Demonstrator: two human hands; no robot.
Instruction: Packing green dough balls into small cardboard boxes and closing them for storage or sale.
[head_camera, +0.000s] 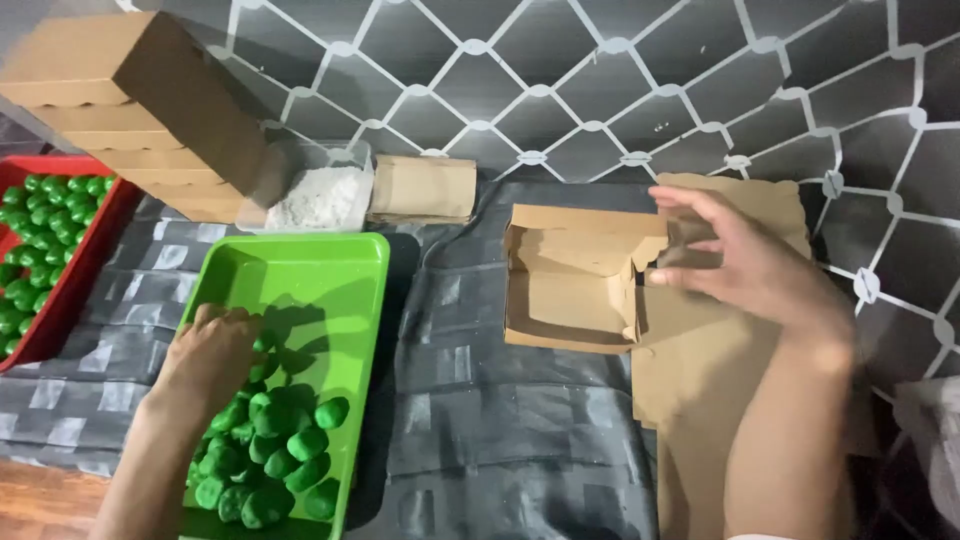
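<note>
Your left hand (210, 360) is down in the green tray (330, 270), fingers curled over the green balls (275, 450) at the near end; whether they have closed on one you can't tell, because the back of the hand hides the fingertips. Your right hand (745, 265) is spread loosely at the right edge of the open box (575, 285), thumb and fingers touching its raised flap without a firm grip.

The box sits on the dark checked tabletop (480, 420), just right of the tray, with its lid lying flat beneath your right forearm. Its inside looks bare: no ball shows in it, so filling it has, by my reading, not begun.

The far half of the green tray is bare plastic, and the balls that remain are heaped at the near end. A red tray (85, 255) at the far left is packed with more of them. Behind the trays a stack of closed boxes (130, 110) leans against the wall, next to a clear tub (320, 195) of white powder and a folded brown bag (422, 188). Whether those closed boxes are filled, you can't see.

So, judged from here, you have one box opened and ready, plenty of balls left in both trays, and most of the packing ahead.
</note>
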